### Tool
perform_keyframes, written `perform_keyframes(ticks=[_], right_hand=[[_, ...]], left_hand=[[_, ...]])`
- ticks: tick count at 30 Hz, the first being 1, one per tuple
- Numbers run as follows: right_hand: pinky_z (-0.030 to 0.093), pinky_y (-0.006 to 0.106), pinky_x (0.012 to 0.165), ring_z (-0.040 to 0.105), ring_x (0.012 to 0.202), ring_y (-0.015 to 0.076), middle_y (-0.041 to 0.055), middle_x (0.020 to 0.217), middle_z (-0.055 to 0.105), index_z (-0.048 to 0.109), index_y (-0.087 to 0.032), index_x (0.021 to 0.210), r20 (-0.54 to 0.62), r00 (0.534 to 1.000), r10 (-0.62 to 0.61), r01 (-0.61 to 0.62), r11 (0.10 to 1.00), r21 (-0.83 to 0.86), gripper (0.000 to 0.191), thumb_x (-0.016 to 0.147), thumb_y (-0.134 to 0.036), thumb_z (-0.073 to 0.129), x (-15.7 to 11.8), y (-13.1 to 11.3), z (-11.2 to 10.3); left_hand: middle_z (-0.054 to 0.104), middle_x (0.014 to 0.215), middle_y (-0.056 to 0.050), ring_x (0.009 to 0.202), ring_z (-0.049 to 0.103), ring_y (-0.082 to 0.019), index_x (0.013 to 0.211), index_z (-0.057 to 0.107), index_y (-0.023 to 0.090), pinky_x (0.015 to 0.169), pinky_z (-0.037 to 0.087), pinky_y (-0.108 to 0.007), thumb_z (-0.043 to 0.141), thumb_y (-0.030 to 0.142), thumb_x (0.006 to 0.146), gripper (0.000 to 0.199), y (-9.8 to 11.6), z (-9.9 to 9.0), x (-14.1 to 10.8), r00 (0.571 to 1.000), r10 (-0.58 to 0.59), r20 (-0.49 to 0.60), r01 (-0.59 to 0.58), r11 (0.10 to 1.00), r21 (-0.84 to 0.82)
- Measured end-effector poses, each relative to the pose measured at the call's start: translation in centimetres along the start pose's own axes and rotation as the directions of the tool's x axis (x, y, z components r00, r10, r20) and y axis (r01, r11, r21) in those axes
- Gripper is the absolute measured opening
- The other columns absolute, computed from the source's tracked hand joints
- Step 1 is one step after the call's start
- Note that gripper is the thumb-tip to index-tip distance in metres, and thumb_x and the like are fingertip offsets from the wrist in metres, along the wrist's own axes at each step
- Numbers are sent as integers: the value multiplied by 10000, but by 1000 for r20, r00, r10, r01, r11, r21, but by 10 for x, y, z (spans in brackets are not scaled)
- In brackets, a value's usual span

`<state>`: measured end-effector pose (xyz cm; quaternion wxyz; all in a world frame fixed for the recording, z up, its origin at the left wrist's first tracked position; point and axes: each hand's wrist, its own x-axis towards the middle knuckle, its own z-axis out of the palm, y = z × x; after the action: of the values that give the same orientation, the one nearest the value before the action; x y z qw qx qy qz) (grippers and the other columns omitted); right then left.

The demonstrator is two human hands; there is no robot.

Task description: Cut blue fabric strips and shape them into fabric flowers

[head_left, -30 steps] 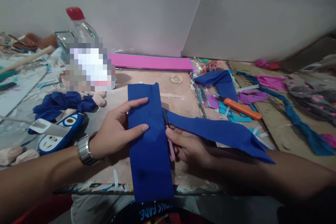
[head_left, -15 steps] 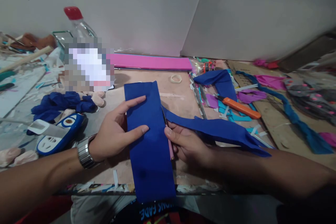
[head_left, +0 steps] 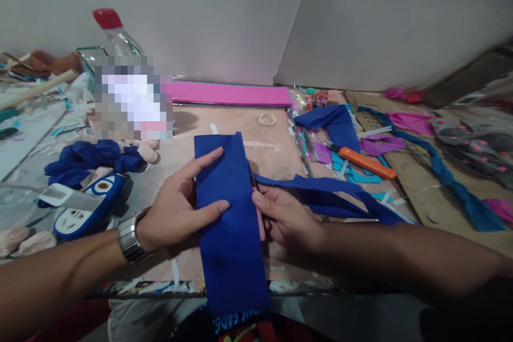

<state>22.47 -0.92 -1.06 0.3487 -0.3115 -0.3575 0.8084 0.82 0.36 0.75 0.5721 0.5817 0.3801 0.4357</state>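
the blue panel point(head_left: 228, 224) lies at the centre of view, over the near edge of the table point(head_left: 240, 113), its lower end running past that edge at 6 o'clock. left hand point(head_left: 172, 211): thumb and forefinger spread apart on top of the panel; the remaining fingers are hidden at its edge, and whether they grip cannot be told. right hand point(head_left: 284, 214): fingers clamped on a pink-handled tool point(head_left: 261, 223), set along the panel's 3 o'clock edge. a loose blue strip point(head_left: 320, 187) extends from there, beyond the right hand. noted around the panel: pink sheets point(head_left: 228, 94) at 12 o'clock, beige ring point(head_left: 267, 119) at 1, orange cutter point(head_left: 366, 163) at 2, blue-and-white device point(head_left: 74, 220) at 9, gathered blue fabric point(head_left: 86, 159) at 10.
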Motion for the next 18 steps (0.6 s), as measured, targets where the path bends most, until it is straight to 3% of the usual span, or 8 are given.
perform_keyframes(ticks=[9, 18], right_hand=[[320, 171, 447, 506, 466, 58, -59, 596, 607, 637, -170, 982, -48, 999, -12, 11, 1000, -26, 439, 855, -557, 802, -3, -4, 2], [385, 184, 480, 501, 489, 67, -57, 642, 596, 665, -179, 1096, -84, 996, -11, 8, 999, -35, 472, 850, -557, 804, -6, -5, 4]], left_hand=[[574, 1513, -168, 1212, 699, -293, 1565, 464, 232, 956, 652, -373, 865, 262, 813, 853, 0, 1, -2, 1000, -31, -4, 30, 999, -23], [603, 1486, -163, 1192, 712, -294, 1561, 473, 248, 933, 660, -364, 863, 251, 806, 850, 2, 2, -4, 999, -34, 24, 34, 999, -27]])
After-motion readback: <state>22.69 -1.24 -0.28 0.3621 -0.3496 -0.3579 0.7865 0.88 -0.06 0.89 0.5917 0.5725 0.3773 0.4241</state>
